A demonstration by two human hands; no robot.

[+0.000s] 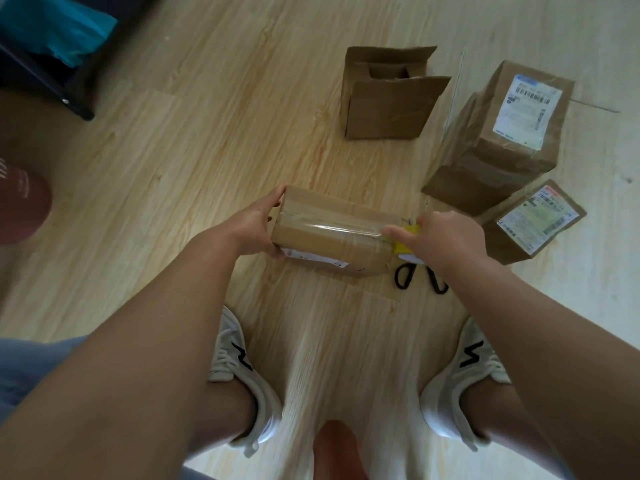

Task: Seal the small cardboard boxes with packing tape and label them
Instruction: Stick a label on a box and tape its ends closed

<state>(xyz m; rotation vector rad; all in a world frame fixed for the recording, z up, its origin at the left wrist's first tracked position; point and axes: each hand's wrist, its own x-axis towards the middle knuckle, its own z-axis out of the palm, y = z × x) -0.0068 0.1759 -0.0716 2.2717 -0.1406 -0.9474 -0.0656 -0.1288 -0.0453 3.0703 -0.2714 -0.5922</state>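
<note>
A small cardboard box (332,247) lies on the wooden floor in front of me, with a strip of clear packing tape (332,227) along its top seam. My left hand (258,226) grips the box's left end, fingers over the top and thumb underneath. My right hand (443,233) holds a tape roll with a yellow core (406,240) at the box's right end, index finger lying on the tape. A white label shows on the box's near side.
Black-handled scissors (420,277) lie under my right hand. An open empty box (388,98) stands behind. Two labelled boxes (502,140) (533,223) lie at the right. My white shoes (239,379) flank the near floor. Dark furniture (45,57) stands at far left.
</note>
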